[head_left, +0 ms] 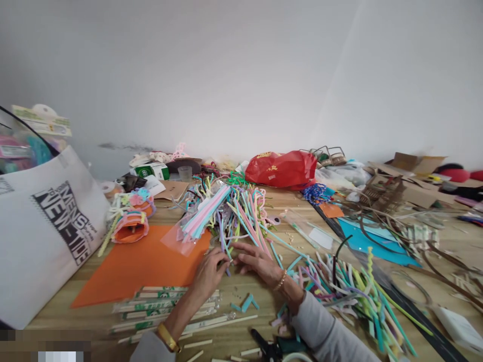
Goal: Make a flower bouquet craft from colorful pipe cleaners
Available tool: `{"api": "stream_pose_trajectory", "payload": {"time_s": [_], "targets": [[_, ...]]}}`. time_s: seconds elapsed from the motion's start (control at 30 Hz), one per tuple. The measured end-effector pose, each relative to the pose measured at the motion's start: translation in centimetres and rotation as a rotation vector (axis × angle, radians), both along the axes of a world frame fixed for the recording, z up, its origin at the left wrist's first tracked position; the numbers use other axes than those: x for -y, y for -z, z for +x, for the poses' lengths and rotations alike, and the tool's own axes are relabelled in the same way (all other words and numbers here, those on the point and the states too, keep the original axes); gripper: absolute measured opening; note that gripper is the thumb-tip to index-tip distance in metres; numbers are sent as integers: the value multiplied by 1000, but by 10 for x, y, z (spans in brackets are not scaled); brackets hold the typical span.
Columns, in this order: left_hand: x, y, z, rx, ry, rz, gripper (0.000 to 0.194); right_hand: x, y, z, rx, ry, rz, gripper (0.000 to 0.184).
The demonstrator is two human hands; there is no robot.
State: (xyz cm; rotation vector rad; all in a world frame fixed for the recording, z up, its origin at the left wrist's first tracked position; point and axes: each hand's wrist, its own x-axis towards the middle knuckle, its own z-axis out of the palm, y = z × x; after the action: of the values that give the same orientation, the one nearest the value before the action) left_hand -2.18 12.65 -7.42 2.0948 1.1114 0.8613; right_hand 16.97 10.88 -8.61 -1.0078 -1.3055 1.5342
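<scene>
Left hand [207, 275] and right hand [256, 264] nearly closed, fingertips pinching a purple pipe cleaner [222, 244] above the worktop [264, 314], at the edge of a pipe-cleaner heap [241, 216], just right of an orange foam sheet [139, 266]

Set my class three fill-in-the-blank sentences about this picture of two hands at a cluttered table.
The sheet to the side of the left hand is coloured ____.
The plastic bag at the back of the table is ____.
The right hand wears a beaded ____ at its wrist.

Missing words: orange; red; bracelet.
</scene>
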Motion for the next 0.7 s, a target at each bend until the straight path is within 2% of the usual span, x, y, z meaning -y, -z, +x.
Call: {"api": "stream_pose_trajectory", "payload": {"time_s": [0.27,0.47,0.57,0.7], "targets": [[-6,7,-1,49,-47,-69,20,-1,-8,7,159,99,137,48],[-14,16,-5,118,-53,-118,24,1,-27,15,272,186,240,27],[-17,18,-6,152,-56,-114,24,-7,-37,34,327,282,249,17],[-18,16,-6,213,-74,-83,23,-31,-42,73,412,488,217,17]]}}
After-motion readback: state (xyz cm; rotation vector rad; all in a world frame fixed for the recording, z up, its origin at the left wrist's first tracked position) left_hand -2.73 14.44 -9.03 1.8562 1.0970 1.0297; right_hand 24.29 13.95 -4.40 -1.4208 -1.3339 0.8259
